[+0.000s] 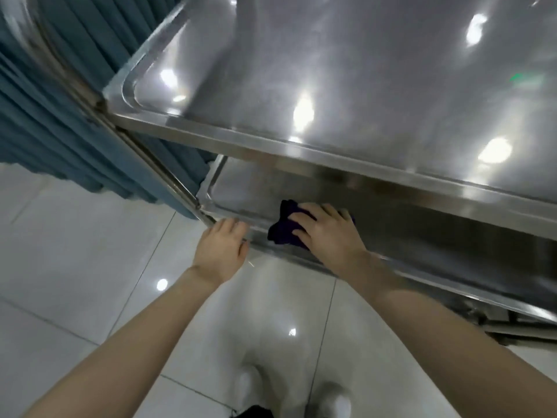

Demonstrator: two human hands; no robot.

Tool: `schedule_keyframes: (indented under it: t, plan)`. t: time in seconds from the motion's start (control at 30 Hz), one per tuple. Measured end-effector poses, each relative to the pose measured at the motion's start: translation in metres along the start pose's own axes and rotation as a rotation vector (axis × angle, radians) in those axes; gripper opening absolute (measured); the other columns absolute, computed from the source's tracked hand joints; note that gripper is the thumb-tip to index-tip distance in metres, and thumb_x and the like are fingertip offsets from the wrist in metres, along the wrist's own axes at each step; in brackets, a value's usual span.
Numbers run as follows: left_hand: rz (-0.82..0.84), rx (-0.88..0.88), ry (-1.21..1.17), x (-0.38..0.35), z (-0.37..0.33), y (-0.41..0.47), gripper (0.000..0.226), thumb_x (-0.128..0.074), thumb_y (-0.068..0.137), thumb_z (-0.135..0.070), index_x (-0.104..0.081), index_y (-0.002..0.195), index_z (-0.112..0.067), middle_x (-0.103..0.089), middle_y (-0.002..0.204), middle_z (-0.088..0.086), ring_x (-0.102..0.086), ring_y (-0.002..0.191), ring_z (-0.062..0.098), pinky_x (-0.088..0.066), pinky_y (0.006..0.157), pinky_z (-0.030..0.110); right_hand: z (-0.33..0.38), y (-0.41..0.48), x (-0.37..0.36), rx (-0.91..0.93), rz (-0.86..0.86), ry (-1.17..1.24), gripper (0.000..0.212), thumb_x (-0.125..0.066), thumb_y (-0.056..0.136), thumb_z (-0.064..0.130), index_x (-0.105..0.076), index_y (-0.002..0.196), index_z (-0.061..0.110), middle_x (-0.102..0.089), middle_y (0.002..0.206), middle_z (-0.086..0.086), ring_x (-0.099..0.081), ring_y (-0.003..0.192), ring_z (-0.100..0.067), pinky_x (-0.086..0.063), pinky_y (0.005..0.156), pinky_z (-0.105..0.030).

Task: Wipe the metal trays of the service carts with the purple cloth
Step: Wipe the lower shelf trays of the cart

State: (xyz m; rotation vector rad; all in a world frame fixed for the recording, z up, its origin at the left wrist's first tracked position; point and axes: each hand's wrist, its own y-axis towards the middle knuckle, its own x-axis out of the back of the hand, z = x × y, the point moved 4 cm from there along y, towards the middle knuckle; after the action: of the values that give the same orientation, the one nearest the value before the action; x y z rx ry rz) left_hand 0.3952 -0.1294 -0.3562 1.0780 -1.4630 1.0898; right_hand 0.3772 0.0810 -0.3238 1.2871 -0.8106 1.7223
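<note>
Nearest are white shoes (337, 399) on the tiled floor (90, 236). The left hand (221, 245) holds the front rim of the lower tray (241, 191) near its left corner, with the fingers bent over the edge. Just beside it, the right hand (328, 233) lies flat with spread fingers and presses the cloth (284, 227) (dark purple, crumpled) onto the lower tray, near the front edge. Above is the upper tray (331, 70), shiny with light reflections. Behind the cart, on the left, hangs a blue curtain (45, 101).
</note>
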Motion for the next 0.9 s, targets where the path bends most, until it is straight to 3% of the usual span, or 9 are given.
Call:
schedule_keyframes:
  t: [0.23, 0.37, 0.47, 0.53, 0.6, 0.7, 0.8, 0.9]
  plan:
    - [-0.273, -0.023, -0.063, -0.045, 0.056, 0.044, 0.028, -0.056, 0.093, -0.024, -0.063, 0.116, -0.009, -0.057, 0.122, 0.013, -0.054, 0.110, 0.033, -0.047, 0.093, 0.044, -0.010, 0.064, -0.067, 0.089, -0.071, -0.144, 0.033, -0.057, 0.095, 0.033, -0.064, 0.123, 0.016, -0.057, 0.135, -0.009, -0.060, 0.109, -0.035, -0.045, 0.088, -0.051]
    - [-0.389, 0.055, -0.149, -0.057, 0.086, 0.070, 0.043, -0.047, 0.096, -0.036, -0.050, 0.134, -0.015, -0.048, 0.137, 0.008, -0.043, 0.126, 0.028, -0.041, 0.105, 0.042, -0.009, 0.061, -0.096, 0.094, -0.178, -0.133, 0.030, -0.062, 0.093, 0.032, -0.069, 0.118, 0.017, -0.062, 0.131, -0.005, -0.063, 0.111, -0.028, -0.049, 0.089, -0.050]
    - [-0.415, -0.010, -0.179, -0.062, 0.095, 0.099, 0.051, -0.045, 0.096, -0.045, -0.039, 0.141, -0.021, -0.037, 0.145, 0.006, -0.036, 0.132, 0.024, -0.034, 0.109, 0.039, -0.013, 0.059, -0.107, 0.129, -0.256, -0.131, 0.039, -0.042, 0.098, 0.038, -0.065, 0.125, 0.023, -0.057, 0.137, 0.001, -0.057, 0.122, -0.022, -0.045, 0.099, -0.048]
    - [-0.406, -0.051, -0.174, -0.063, 0.099, 0.117, 0.057, -0.044, 0.094, -0.052, -0.036, 0.143, -0.023, -0.034, 0.148, 0.006, -0.032, 0.135, 0.024, -0.028, 0.113, 0.040, -0.019, 0.066, -0.114, 0.124, -0.185, -0.097, 0.049, -0.026, 0.099, 0.047, -0.051, 0.139, 0.032, -0.042, 0.150, 0.007, -0.040, 0.138, -0.016, -0.030, 0.113, -0.045]
    - [-0.403, -0.043, -0.139, -0.065, 0.101, 0.127, 0.064, -0.042, 0.092, -0.060, -0.031, 0.146, -0.028, -0.033, 0.150, 0.004, -0.028, 0.138, 0.024, -0.021, 0.116, 0.046, -0.029, 0.079, -0.121, 0.071, -0.112, -0.077, 0.051, -0.021, 0.099, 0.052, -0.034, 0.147, 0.041, -0.023, 0.158, 0.013, -0.020, 0.146, -0.012, -0.013, 0.118, -0.042]
    - [-0.374, -0.015, -0.103, -0.067, 0.101, 0.126, 0.067, -0.033, 0.091, -0.066, -0.024, 0.148, -0.032, -0.031, 0.152, 0.002, -0.022, 0.142, 0.022, -0.011, 0.119, 0.049, -0.041, 0.108, -0.121, -0.041, -0.074, -0.135, 0.051, -0.025, 0.100, 0.052, -0.021, 0.150, 0.043, -0.010, 0.161, 0.014, -0.008, 0.148, -0.011, -0.008, 0.119, -0.043]
    - [-0.322, -0.011, -0.093, -0.066, 0.100, 0.126, 0.065, -0.030, 0.092, -0.064, -0.021, 0.149, -0.033, -0.029, 0.154, 0.000, -0.020, 0.143, 0.021, -0.010, 0.119, 0.046, -0.060, 0.151, -0.107, -0.199, -0.081, -0.094, 0.050, -0.029, 0.100, 0.050, -0.027, 0.149, 0.039, -0.015, 0.160, 0.011, -0.012, 0.147, -0.012, -0.010, 0.119, -0.044]
    - [-0.375, -0.027, -0.155, -0.068, 0.102, 0.127, 0.065, -0.036, 0.092, -0.062, -0.023, 0.149, -0.032, -0.032, 0.151, 0.000, -0.021, 0.142, 0.021, -0.013, 0.119, 0.044, -0.074, 0.184, -0.094, -0.329, -0.192, -0.044, 0.048, -0.035, 0.102, 0.045, -0.037, 0.148, 0.031, -0.025, 0.158, 0.003, -0.021, 0.145, -0.019, -0.017, 0.116, -0.051]
